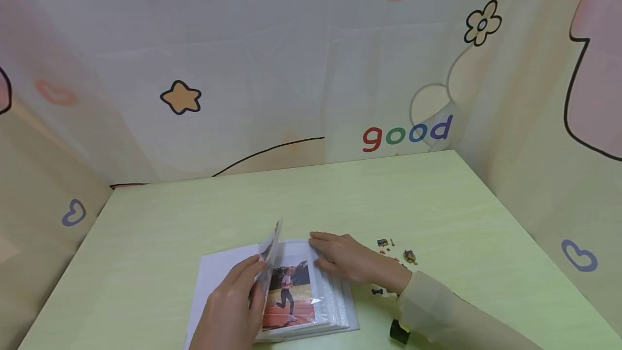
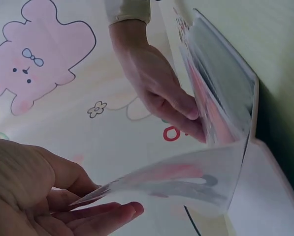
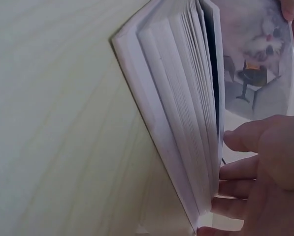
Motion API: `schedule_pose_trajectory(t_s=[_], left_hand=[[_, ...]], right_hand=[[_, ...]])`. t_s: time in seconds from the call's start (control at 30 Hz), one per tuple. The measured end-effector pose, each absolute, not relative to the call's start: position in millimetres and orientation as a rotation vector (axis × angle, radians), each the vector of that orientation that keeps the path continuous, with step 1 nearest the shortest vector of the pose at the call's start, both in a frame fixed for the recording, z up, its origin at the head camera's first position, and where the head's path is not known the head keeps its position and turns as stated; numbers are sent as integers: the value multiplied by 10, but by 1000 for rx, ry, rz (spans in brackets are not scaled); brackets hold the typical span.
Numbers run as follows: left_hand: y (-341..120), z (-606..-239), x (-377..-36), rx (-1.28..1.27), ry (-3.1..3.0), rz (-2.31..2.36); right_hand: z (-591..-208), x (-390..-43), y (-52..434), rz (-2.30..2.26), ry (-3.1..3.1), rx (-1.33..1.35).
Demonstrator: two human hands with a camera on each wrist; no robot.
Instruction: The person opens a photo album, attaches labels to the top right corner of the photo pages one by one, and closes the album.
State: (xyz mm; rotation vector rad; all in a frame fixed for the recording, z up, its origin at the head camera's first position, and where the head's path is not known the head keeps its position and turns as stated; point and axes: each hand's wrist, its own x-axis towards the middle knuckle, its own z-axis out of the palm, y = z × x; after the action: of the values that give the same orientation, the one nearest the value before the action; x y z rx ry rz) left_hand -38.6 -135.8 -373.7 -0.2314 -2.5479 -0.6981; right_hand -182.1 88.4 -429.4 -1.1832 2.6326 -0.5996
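1. Photo album [image 1: 296,290] lies open at lower centre of the green table [image 1: 437,204].
2. Left hand [image 1: 233,307] pinches a sleeve page [image 1: 270,253], mid-turn; laying it flat likely comes next.
3. Right hand [image 1: 352,261], fingers straight, presses the right-hand pages.
4. Stickers [image 1: 396,250] sit just right.
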Motion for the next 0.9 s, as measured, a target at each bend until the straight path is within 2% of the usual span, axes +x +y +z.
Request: schedule_pose_trajectory(t_s=[0.5,0.9], left_hand=[[-1779,-3724,-403,-21,-2784,-650],[-1994,-3957,-423,116,-2946,-574]], right_hand=[[-4265,-1812,883,-451,2613,-1191],[-4255,-1789,898,-408,2615,-1202]])
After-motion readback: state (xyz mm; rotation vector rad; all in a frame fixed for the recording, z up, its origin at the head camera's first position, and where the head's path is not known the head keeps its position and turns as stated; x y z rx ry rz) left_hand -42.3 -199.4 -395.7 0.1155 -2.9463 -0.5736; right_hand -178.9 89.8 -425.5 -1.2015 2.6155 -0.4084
